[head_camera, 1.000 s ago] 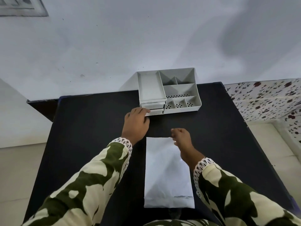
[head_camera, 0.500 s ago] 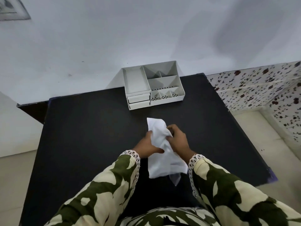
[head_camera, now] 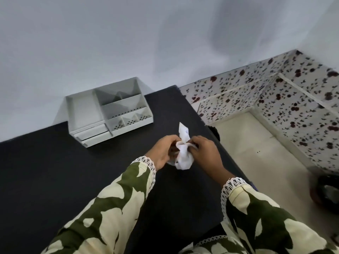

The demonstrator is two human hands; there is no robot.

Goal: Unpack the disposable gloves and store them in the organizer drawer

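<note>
A white glove packet (head_camera: 184,154) is bunched up between both hands above the black table (head_camera: 55,171). My left hand (head_camera: 163,151) grips its left side and my right hand (head_camera: 205,153) grips its right side, with one corner of the packet sticking up. The gloves themselves are not visible. The grey organizer (head_camera: 108,110) stands at the table's far edge against the wall, with two small drawers (head_camera: 93,133) at its front left; the lower one looks slightly pulled out.
The table's right edge runs close beside my right hand. Beyond it lie a pale floor (head_camera: 256,153) and a flower-patterned low wall (head_camera: 284,99). A dark round object (head_camera: 326,195) sits on the floor at far right.
The packet lay flat on the table a second ago with my left hand at the organizer's drawers. Both hands have since lifted and crumpled it, and my view has swung right.
</note>
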